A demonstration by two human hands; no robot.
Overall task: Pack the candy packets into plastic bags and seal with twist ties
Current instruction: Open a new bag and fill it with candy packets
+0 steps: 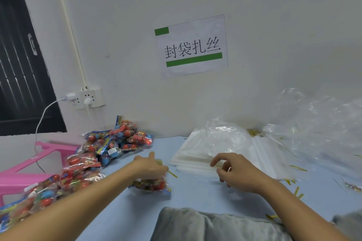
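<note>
This looks like a small packing workstation in a plain room. A printed paper sign (193, 45) with green bars is taped to the bare white wall (254, 15) above a blue table (192, 195) heaped with candy packets (109, 143), stacked clear bags (221, 150) and scattered twist ties (297, 168).

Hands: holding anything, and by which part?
Left hand grips the clear candy-filled plastic bag at its gathered top. Right hand: cannot tell.
</note>
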